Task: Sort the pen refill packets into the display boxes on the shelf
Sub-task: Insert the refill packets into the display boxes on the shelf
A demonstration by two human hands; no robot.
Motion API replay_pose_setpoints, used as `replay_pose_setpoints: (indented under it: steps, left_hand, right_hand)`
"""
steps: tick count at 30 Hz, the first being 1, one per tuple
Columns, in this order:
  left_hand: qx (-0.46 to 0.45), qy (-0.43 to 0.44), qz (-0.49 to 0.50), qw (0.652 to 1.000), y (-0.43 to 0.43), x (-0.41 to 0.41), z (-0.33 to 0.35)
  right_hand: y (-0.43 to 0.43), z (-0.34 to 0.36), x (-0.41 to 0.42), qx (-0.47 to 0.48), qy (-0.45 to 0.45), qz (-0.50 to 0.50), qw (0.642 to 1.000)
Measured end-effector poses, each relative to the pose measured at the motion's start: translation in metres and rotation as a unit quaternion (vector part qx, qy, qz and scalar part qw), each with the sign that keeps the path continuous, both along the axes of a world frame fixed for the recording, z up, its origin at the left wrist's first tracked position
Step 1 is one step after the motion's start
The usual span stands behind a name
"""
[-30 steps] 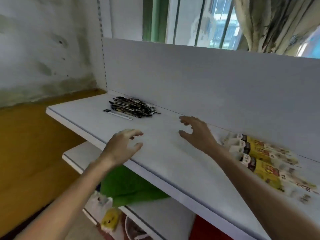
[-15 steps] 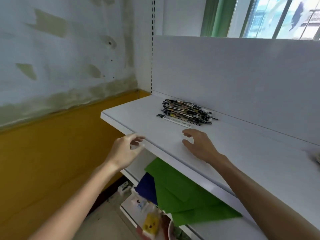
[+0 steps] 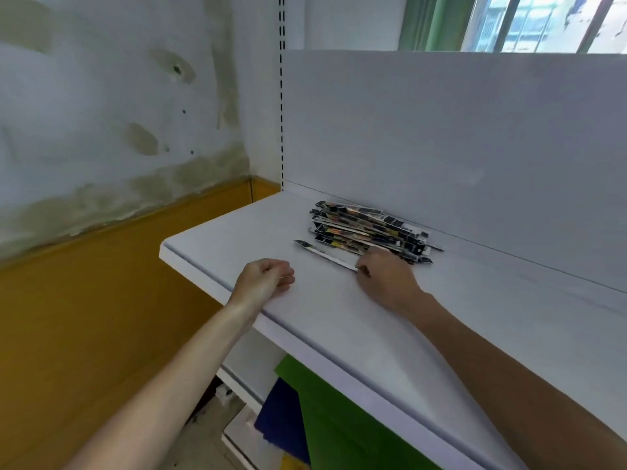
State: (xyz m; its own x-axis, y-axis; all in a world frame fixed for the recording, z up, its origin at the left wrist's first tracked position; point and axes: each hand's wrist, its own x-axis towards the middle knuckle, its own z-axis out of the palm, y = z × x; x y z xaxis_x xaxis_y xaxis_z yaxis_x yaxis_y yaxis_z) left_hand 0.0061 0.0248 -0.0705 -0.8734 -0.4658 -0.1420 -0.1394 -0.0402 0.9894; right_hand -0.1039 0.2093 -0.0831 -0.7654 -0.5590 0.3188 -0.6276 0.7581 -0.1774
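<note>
A pile of pen refill packets (image 3: 368,230), dark with coloured print, lies on the white shelf (image 3: 441,334) against its back panel. One loose packet (image 3: 322,254) lies just in front of the pile. My right hand (image 3: 390,281) is at the pile's near right edge. Its fingers curl onto the packets and its thumb sits at the loose packet's right end. My left hand (image 3: 263,279) rests on the shelf to the left of it, fingers curled into a fist and holding nothing. No display box is in view.
The shelf's left end and front edge are close to my left hand. A lower shelf holds green (image 3: 339,418) and blue (image 3: 278,415) sheets. A yellow and white wall (image 3: 101,232) stands at the left, and a window (image 3: 543,22) is above the back panel.
The view swung left, so the yellow display boxes at the right dropped out of sight. My right hand reached forward to the pile and curled onto it. My left hand came onto the shelf and closed.
</note>
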Motion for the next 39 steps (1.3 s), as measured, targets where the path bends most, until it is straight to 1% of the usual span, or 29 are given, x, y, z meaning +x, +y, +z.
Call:
replay_pose_setpoints:
  steps: [2, 4, 6, 7, 8, 10, 11, 13, 14, 16, 18, 21, 22, 23, 25, 26, 28, 29, 30, 31, 32, 33, 34, 35, 36, 37, 39]
  left_hand:
    - [0.029, -0.012, -0.008, 0.999, 0.003, -0.017, 0.001]
    - [0.024, -0.018, -0.01, 0.999, 0.006, -0.032, 0.003]
    - [-0.001, 0.013, 0.008, 1.0, 0.006, -0.041, 0.005]
    - [-0.021, 0.033, 0.015, 0.999, 0.003, -0.044, 0.007]
    - [-0.04, 0.047, 0.013, 0.998, 0.0, -0.046, 0.009]
    - [-0.053, 0.058, -0.008, 0.997, -0.012, -0.05, 0.012]
    - [-0.057, 0.054, -0.021, 0.997, -0.019, -0.052, 0.012]
    - [-0.065, 0.042, -0.043, 0.996, -0.031, -0.056, 0.014]
    - [-0.069, 0.039, -0.049, 0.996, -0.036, -0.059, 0.014]
    - [-0.076, 0.038, -0.06, 0.995, -0.045, -0.067, 0.015]
    - [-0.08, 0.038, -0.07, 0.994, -0.053, -0.074, 0.015]
    - [-0.088, 0.042, -0.079, 0.992, -0.061, -0.084, 0.016]
    - [-0.084, 0.046, -0.085, 0.992, -0.061, -0.087, 0.016]
    - [-0.076, 0.051, -0.096, 0.991, -0.06, -0.089, 0.016]
    - [-0.063, 0.061, -0.129, 0.988, -0.056, -0.093, 0.015]
    - [-0.072, 0.063, -0.147, 0.984, -0.054, -0.094, 0.014]
    - [-0.106, 0.066, -0.165, 0.978, -0.054, -0.096, 0.011]
    - [-0.115, 0.065, -0.16, 0.978, -0.057, -0.097, 0.01]
    - [-0.114, 0.065, -0.151, 0.98, -0.063, -0.098, 0.01]
    - [-0.106, 0.066, -0.145, 0.981, -0.07, -0.099, 0.009]
    - [-0.099, 0.067, -0.143, 0.982, -0.076, -0.1, 0.009]
    - [-0.101, 0.07, -0.144, 0.982, -0.083, -0.101, 0.009]
    - [-0.11, 0.073, -0.143, 0.981, -0.089, -0.101, 0.009]
    - [-0.116, 0.077, -0.141, 0.98, -0.094, -0.102, 0.009]
    - [-0.118, 0.079, -0.14, 0.98, -0.099, -0.102, 0.01]
    - [-0.118, 0.081, -0.141, 0.98, -0.103, -0.103, 0.01]
    - [-0.116, 0.081, -0.147, 0.979, -0.107, -0.104, 0.01]
  right_hand:
    - [-0.014, 0.004, 0.002, -0.05, 0.001, 0.036, 0.998]
    - [-0.03, 0.009, 0.01, -0.105, 0.006, 0.091, 0.99]
    - [-0.044, 0.014, 0.018, -0.092, 0.0, 0.158, 0.983]
    - [-0.047, 0.016, 0.018, -0.082, -0.003, 0.173, 0.982]
    - [-0.048, 0.017, 0.013, -0.089, 0.004, 0.166, 0.982]
    - [-0.042, 0.022, -0.006, -0.121, 0.054, 0.089, 0.987]
    - [-0.037, 0.023, -0.017, -0.111, 0.083, 0.033, 0.99]
    - [-0.027, 0.022, -0.037, -0.041, 0.099, -0.05, 0.993]
    - [-0.026, 0.02, -0.041, -0.002, 0.099, -0.063, 0.993]
    - [-0.03, 0.016, -0.045, 0.053, 0.126, -0.078, 0.988]
    - [-0.036, 0.013, -0.045, 0.035, 0.164, -0.08, 0.983]
    - [-0.05, 0.02, -0.037, -0.041, 0.199, -0.052, 0.978]
    - [-0.057, 0.026, -0.031, -0.064, 0.196, -0.05, 0.977]
    - [-0.067, 0.029, -0.027, -0.092, 0.186, -0.051, 0.977]
    - [-0.089, 0.036, -0.016, -0.156, 0.123, -0.038, 0.979]
    - [-0.099, 0.037, -0.009, -0.178, 0.064, -0.014, 0.982]
    - [-0.116, 0.039, 0.002, -0.19, -0.061, 0.041, 0.979]
    - [-0.12, 0.04, 0.005, -0.191, -0.114, 0.058, 0.973]
    - [-0.12, 0.042, 0.005, -0.203, -0.147, 0.057, 0.967]
    - [-0.115, 0.043, 0.001, -0.221, -0.151, 0.038, 0.963]
    - [-0.107, 0.042, -0.008, -0.229, -0.115, -0.005, 0.967]
    - [-0.095, 0.04, -0.019, -0.21, -0.06, -0.066, 0.974]
    - [-0.082, 0.038, -0.028, -0.158, -0.016, -0.129, 0.979]
    - [-0.069, 0.036, -0.034, -0.092, 0.003, -0.18, 0.979]
    - [-0.058, 0.033, -0.038, -0.033, 0.002, -0.212, 0.977]
    - [-0.051, 0.03, -0.04, 0.012, -0.002, -0.226, 0.974]
    - [-0.047, 0.025, -0.039, 0.043, 0.015, -0.22, 0.974]
